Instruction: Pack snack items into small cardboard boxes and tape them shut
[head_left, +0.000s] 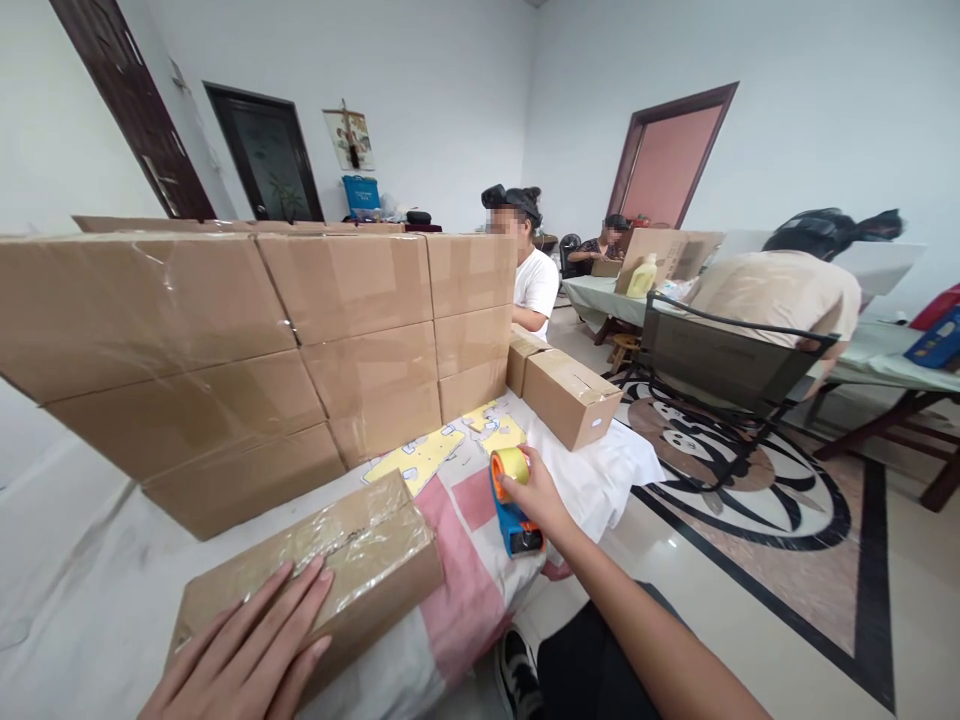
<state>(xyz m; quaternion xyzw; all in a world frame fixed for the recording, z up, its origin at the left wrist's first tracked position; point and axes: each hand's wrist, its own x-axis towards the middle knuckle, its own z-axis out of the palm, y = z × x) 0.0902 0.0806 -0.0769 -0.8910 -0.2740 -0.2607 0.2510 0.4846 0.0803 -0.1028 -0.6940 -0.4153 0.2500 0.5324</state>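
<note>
My left hand (pixel 259 635) lies flat, fingers stretched out, on top of a taped cardboard box (pixel 401 545) close in front of me. Clear shiny tape runs along the top of that box. To its right, my right hand (pixel 541 492) grips a tape dispenser (pixel 510 515) by its yellow tape roll. The dispenser is blue and orange and stands on the cloth at the table's edge. Some fingers of the right hand are hidden behind the roll.
A wall of stacked cardboard boxes (pixel 367 350) rises behind the near box. Another box (pixel 574 390) lies at the right, by the edge of the cloth-covered table (pixel 465 560). One person (pixel 536 285) sits behind the stack; others work at tables on the right, one on a chair (pixel 720 370).
</note>
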